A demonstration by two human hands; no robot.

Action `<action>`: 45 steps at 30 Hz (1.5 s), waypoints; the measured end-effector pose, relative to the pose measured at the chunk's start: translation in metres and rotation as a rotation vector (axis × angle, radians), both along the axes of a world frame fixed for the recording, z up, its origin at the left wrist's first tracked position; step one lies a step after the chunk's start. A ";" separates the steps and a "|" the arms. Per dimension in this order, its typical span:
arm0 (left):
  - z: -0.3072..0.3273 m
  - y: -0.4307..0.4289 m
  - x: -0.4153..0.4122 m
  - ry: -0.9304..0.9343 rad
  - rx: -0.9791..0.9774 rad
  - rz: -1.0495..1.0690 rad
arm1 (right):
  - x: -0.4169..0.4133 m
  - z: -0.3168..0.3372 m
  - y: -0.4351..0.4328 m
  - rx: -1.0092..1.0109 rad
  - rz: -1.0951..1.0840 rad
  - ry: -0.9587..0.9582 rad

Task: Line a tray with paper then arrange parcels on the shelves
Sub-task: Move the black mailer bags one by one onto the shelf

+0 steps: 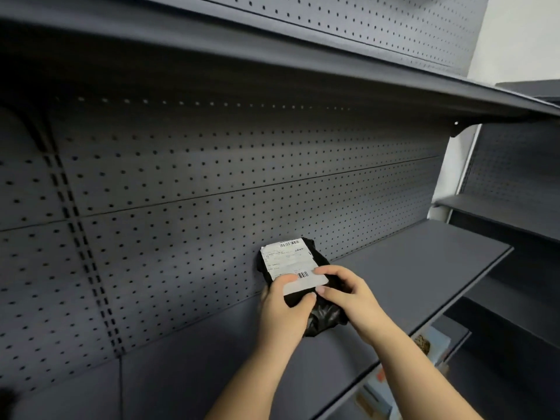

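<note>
Both bare forearms enter from the lower edge of the frame and converge at lower centre. Left hand [283, 313]: back toward the camera, digits curled round the near left end of a parcel [325, 316]. Right hand [348, 294]: just beside it, wrist bent inward, pinching the same parcel between thumb and fingers [324, 270].

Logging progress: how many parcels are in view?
1: the black parcel, held by left hand and right hand on the shelf against the pegboard. Lower shelves partly hidden.
</note>
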State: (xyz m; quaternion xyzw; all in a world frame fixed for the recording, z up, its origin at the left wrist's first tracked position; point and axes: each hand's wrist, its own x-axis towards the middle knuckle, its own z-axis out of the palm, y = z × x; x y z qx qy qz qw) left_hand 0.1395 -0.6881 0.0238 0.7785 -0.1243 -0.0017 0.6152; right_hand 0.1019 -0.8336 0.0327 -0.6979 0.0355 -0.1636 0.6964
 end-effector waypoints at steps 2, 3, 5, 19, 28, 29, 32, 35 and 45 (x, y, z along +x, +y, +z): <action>0.001 -0.024 0.002 0.026 -0.002 0.030 | 0.005 0.001 -0.025 -0.027 0.033 0.011; 0.003 -0.034 0.002 0.036 -0.009 0.037 | 0.007 0.002 -0.036 -0.037 0.043 0.014; 0.006 -0.054 0.003 0.045 -0.021 0.051 | 0.012 0.001 -0.059 -0.053 0.067 0.013; -0.021 -0.158 0.015 0.060 0.131 0.175 | 0.056 -0.037 -0.175 -0.134 0.212 0.105; -0.050 -0.185 0.024 0.117 0.218 0.190 | 0.078 -0.065 -0.197 -0.322 0.252 0.223; -0.054 -0.185 0.024 0.116 0.226 0.190 | 0.077 -0.069 -0.198 -0.337 0.267 0.228; -0.059 -0.184 0.024 0.120 0.214 0.195 | 0.076 -0.072 -0.199 -0.364 0.285 0.217; -0.059 -0.178 0.027 0.092 0.195 0.206 | 0.077 -0.070 -0.201 -0.401 0.269 0.173; -0.022 -0.113 0.019 0.021 0.159 0.252 | 0.067 -0.027 -0.177 -0.387 0.197 -0.031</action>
